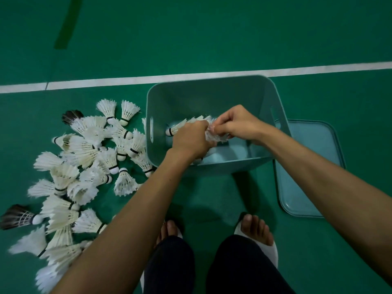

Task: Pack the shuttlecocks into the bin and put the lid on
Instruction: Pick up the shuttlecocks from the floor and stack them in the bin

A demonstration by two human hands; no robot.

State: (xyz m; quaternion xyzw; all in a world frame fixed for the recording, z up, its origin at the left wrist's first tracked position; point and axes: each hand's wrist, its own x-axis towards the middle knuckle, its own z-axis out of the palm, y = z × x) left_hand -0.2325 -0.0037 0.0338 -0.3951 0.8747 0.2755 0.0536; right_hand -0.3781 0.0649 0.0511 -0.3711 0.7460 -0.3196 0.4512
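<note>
Feet [255,229] in white slippers stood on the green floor [212,39], bin [212,80] just ahead. Both hands were over the bin: left hand [189,142] fingers curled round a nested stack [180,126], right hand [235,124] pinching its feather end. Loose shuttlecocks [84,166] were heaped left of the bin, against its wall. Lid [307,166] lay flat to its right. White line [148,79] ran behind.

Shuttlecocks [89,166] left of bin [212,164]

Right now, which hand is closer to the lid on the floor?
Right. The right hand is over the bin, nearer the lid; the left hand is beside it, farther away, both gripping shuttlecocks.
</note>
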